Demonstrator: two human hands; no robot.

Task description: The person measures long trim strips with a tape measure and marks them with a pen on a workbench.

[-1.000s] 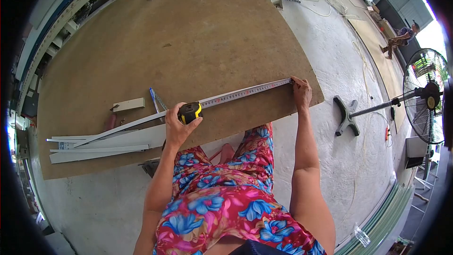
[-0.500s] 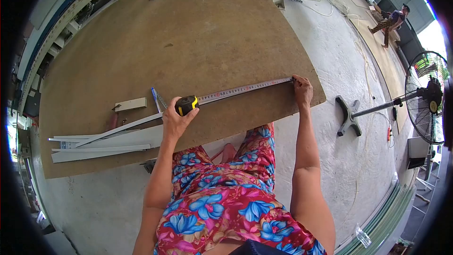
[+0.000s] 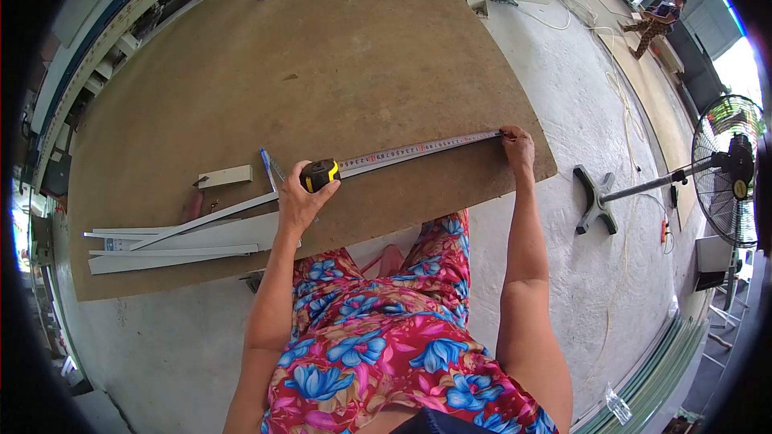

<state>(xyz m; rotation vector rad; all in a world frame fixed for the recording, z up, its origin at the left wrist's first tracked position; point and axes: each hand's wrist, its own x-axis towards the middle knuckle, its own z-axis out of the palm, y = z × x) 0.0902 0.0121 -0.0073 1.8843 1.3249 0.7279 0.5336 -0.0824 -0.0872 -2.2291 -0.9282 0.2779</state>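
My left hand point(image 3: 300, 201) is closed around a black and yellow tape measure point(image 3: 320, 175). From its case the pulled-out blade point(image 3: 422, 148), marked with numbers, stretches to the right. At the far end my right hand point(image 3: 517, 149) pinches the blade's tip near the board's right edge. A long thin white strip point(image 3: 217, 218) passes by my left hand and runs along the lower side of the blade. Whether my right fingers also grip the strip's end is hidden.
The large brown board point(image 3: 338, 48) bears white strips point(image 3: 173, 255), a pale block point(image 3: 225, 177) and a blue-handled tool point(image 3: 266, 162) at left. A standing fan point(image 3: 728, 170) is at right. Another person point(image 3: 655, 22) sits far right, and cables point(image 3: 613, 80) lie on the floor.
Both hands keep their hold on the tape, with almost no movement. The person in the background has shifted slightly up and left and looks more seated.
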